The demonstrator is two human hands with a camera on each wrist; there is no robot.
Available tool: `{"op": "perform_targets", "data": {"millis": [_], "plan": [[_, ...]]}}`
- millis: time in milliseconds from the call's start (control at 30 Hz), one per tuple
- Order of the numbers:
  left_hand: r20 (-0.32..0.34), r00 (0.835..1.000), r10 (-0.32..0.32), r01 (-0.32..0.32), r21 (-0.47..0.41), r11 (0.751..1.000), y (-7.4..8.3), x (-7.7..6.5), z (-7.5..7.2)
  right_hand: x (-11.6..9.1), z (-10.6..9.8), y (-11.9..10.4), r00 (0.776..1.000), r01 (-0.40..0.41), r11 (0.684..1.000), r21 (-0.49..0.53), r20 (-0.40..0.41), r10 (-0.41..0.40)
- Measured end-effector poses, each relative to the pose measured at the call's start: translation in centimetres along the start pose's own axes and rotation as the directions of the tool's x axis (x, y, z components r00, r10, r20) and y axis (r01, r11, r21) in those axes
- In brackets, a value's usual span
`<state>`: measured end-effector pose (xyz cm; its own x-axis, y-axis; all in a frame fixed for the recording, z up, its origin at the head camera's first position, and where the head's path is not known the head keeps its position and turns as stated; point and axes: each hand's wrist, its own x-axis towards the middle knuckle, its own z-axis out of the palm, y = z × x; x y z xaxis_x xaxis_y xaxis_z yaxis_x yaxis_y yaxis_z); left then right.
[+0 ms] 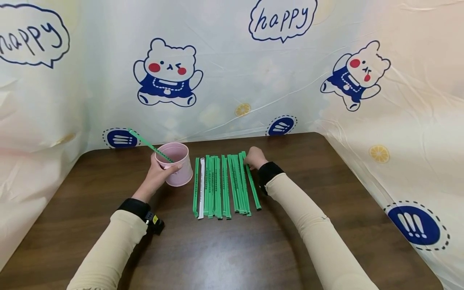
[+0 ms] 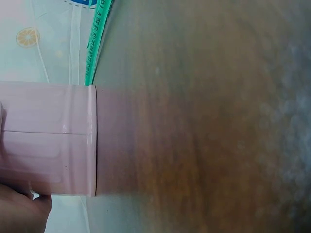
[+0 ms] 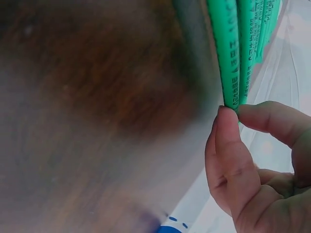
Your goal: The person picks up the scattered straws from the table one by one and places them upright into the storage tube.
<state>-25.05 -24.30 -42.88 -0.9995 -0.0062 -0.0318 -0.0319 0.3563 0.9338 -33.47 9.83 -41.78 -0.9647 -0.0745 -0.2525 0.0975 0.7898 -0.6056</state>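
Note:
A pink bucket stands on the table at left of centre, and my left hand grips it round its near left side. One green paper-wrapped straw leans in it, its upper end sticking out to the left. To the bucket's right, several green wrapped straws lie side by side, with one white wrapped straw among them. At the far end of the row's right edge is my right hand. In the right wrist view, its thumb and fingertips pinch the tip of the outermost green straw.
The brown table reaches back to a pale printed curtain with cartoon bears. More of the curtain hangs along the left and right sides. The straw row lies between the two hands, close to the bucket.

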Motion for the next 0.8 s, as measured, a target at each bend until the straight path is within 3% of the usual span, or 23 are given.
{"op": "perform_targets", "data": {"millis": [567,800], "plan": [[0.005,1.0,-0.003,0.003,-0.011,1.0,-0.1,0.2,0.0,0.4,-0.5,-1.3,0.997,0.041,0.994,-0.1,-0.065,-0.048],[0.002,1.0,-0.004,0.004,-0.005,1.0,0.3,-0.2,0.1,0.4,-0.8,-1.8,0.991,0.095,0.993,-0.076,-0.086,-0.101]]}}
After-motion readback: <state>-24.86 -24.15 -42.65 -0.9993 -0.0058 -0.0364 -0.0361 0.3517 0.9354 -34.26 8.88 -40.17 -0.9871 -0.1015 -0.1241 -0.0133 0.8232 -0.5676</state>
